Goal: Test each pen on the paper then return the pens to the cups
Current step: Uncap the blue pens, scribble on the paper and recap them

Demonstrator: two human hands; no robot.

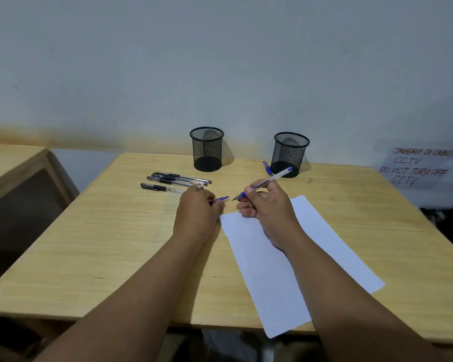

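Blue is the colour of the pen point(264, 183) that the right hand point(266, 205) pinches near its tip, fingers curled round it. Its point hangs in the air just past the top left corner of the paper point(298, 265), not touching it. The left hand point(198, 212) holds the small blue cap point(220, 199) in curled fingers.

I think the cap could slip out and roll off the wooden table point(89, 244), because it is tiny. The paper is loose, so it may slide when the pen pushes on it, as no hand presses it down.

Three black pens point(178, 181) lie side by side near the left cup point(207, 148). Another blue pen point(267, 168) lies just beside the right cup point(289, 154). Both mesh cups look to have no pens in them. A faint mark shows at the paper's top left corner.
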